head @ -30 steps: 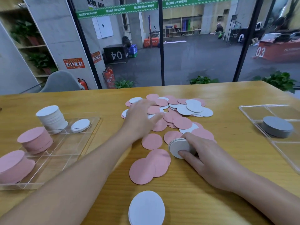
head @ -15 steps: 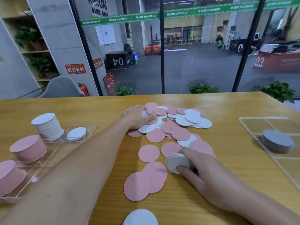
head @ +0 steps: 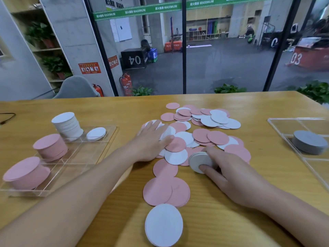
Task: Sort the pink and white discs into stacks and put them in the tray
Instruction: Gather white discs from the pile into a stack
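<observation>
On the wooden table [head: 231,202], left hand [head: 149,143] lies flat on discs [head: 201,135]; right hand's [head: 229,173] fingers pinch a white stack [head: 197,162].

The single head-worn camera looks forward and down across the wooden table [head: 231,202] from close above its near edge, wide-angle, facing the glass wall [head: 222,59] at 12 o'clock. Both forearms enter from 6 o'clock; no second view shares the scene

near the middle of the frame we stretch our left hand [head: 151,139] forward palm down with fingers straight and spread, while lower right of centre our right hand [head: 231,168] curls thumb and fingers in a pinch, both forearms bare.
</observation>
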{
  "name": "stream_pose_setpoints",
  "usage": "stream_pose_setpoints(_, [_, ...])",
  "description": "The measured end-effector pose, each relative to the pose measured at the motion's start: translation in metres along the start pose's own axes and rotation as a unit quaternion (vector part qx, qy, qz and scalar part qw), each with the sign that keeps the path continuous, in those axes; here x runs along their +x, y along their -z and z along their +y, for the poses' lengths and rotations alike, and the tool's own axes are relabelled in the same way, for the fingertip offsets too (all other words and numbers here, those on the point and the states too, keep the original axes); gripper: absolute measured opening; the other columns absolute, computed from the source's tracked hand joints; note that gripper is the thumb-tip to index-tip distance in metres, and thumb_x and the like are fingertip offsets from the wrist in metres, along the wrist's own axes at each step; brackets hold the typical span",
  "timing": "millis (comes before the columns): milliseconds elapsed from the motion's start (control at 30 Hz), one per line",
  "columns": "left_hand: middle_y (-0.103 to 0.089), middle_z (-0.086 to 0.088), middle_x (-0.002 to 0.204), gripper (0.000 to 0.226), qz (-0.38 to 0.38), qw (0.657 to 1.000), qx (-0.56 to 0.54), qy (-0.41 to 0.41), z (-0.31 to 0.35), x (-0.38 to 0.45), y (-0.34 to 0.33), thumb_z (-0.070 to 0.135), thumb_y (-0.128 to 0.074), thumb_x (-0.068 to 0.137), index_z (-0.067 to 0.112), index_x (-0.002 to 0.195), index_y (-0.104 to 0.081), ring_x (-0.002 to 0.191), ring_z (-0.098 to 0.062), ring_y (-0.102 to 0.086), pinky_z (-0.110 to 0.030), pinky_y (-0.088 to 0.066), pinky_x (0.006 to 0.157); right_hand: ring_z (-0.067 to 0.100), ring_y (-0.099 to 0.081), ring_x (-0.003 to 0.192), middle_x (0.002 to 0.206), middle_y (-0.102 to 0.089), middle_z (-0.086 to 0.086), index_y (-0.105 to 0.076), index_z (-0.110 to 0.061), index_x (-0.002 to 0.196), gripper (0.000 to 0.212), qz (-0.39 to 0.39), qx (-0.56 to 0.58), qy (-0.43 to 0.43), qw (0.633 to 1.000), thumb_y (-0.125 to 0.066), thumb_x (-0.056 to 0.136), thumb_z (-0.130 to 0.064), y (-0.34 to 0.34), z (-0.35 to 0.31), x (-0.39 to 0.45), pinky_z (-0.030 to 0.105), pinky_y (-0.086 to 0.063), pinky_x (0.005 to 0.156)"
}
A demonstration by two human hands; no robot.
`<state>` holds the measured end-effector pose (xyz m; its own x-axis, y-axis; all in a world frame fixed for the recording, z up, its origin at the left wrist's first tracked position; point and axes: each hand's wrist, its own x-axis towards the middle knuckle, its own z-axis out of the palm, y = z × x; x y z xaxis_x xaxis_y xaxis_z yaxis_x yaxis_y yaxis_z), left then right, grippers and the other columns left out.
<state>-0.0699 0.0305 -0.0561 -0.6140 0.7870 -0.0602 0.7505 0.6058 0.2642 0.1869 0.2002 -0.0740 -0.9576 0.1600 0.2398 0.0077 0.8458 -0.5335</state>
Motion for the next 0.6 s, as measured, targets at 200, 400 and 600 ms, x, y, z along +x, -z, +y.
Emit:
stream_pose_setpoints(200, [-0.040,0.017,0.168,0.045,0.020,0.999,0.015,-0.030,-0.004,-0.059,0.004,0.044,-0.044,0.116,0.033,0.159,-0.044,0.155,-0.015,-0.035,-0.050,-0.037,0.122,0.008,-0.056,0.079,0.077,-0.057,-0.016,-0.036,-0.045,0.090,0.028,-0.003,-0.013,-0.008,1.000,-0.058,0.107,-0.043,0.000,-0.005,-0.001,0.028,-0.041,0.062])
stream_pose_setpoints(400, [-0.050,0.021,0.161,0.057,0.051,0.998,-0.028,-0.027,0.002,-0.077,0.011,0.038,-0.067,0.107,0.040,0.161,-0.048,0.149,-0.011,-0.043,-0.030,-0.038,0.114,0.011,-0.058,0.076,0.078,-0.060,-0.014,-0.039,-0.040,0.092,0.025,-0.001,-0.005,-0.017,1.000,-0.058,0.107,-0.045,-0.002,-0.005,-0.002,0.038,-0.051,0.068])
stream_pose_setpoints(600, [-0.067,0.019,0.123,0.042,0.011,0.997,-0.069,0.042,-0.010,-0.059,0.031,0.049,-0.088,0.088,0.041,0.128,-0.076,0.119,-0.013,-0.061,-0.037,-0.050,0.095,0.011,-0.058,0.076,0.078,-0.060,-0.014,-0.041,-0.037,0.092,0.024,0.002,-0.004,-0.019,1.000,-0.057,0.105,-0.047,-0.001,-0.004,-0.001,0.040,-0.052,0.069])
